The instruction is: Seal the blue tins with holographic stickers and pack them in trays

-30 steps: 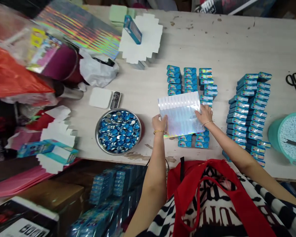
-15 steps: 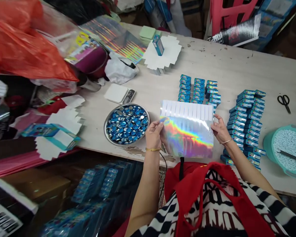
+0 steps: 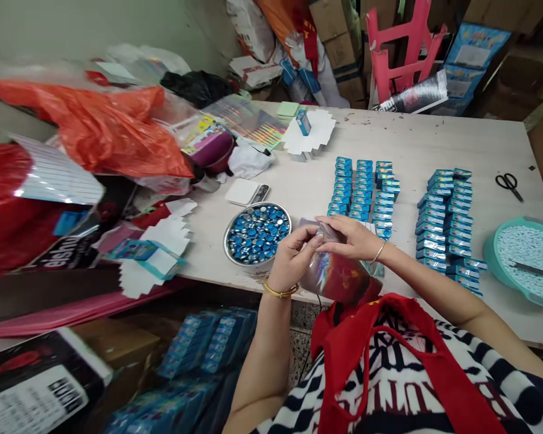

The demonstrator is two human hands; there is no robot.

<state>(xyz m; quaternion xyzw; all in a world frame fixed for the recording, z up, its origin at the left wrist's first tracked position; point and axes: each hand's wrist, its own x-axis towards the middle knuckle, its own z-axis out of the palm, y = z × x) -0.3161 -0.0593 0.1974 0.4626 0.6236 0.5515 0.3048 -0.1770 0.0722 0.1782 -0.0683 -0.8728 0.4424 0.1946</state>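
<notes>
A shiny holographic sheet (image 3: 332, 278) hangs tilted between my hands, above the table's front edge, with red and silver reflections across its face. My left hand (image 3: 294, 256) pinches it at the upper left corner. Close by, my right hand (image 3: 350, 239) has its fingers bent over the same corner, almost touching the left fingertips; what they grip there is partly hidden. Just beyond the sheet stand rows of small blue boxes (image 3: 362, 191). Left of my left hand is a metal bowl (image 3: 225, 242) full of blue and silver round caps.
More blue boxes (image 3: 432, 226) stand right of my right hand. Farther right are a turquoise basin (image 3: 491, 250) of white pellets and scissors (image 3: 509, 182). A small scale (image 3: 242, 191) lies behind the bowl. Orange bags (image 3: 117, 126) crowd the left, and stacked white cards (image 3: 314, 135) sit behind.
The sheet has come up off the boxes and towards me, turning over in my hands. My right hand has moved from its right edge to the left corner. The view has tilted up.
</notes>
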